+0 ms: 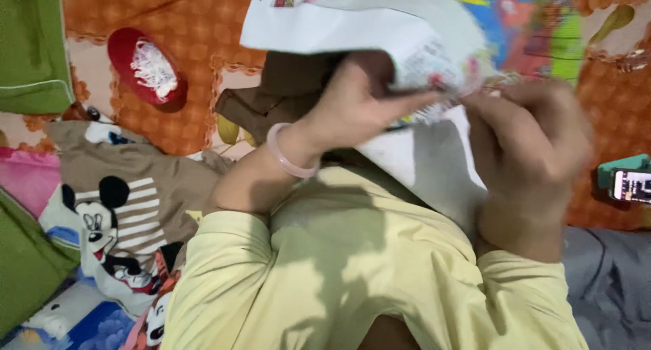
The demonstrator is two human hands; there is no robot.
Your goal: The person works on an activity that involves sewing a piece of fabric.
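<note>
white cloth with colourful stitched patches, pinched in the closed grip of left hand and right hand.

Cloth between hands, bowl left.

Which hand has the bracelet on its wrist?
The left hand: a pale pink bracelet circles its wrist. The right hand has a bare wrist. Both pinch the white printed cloth.
</note>
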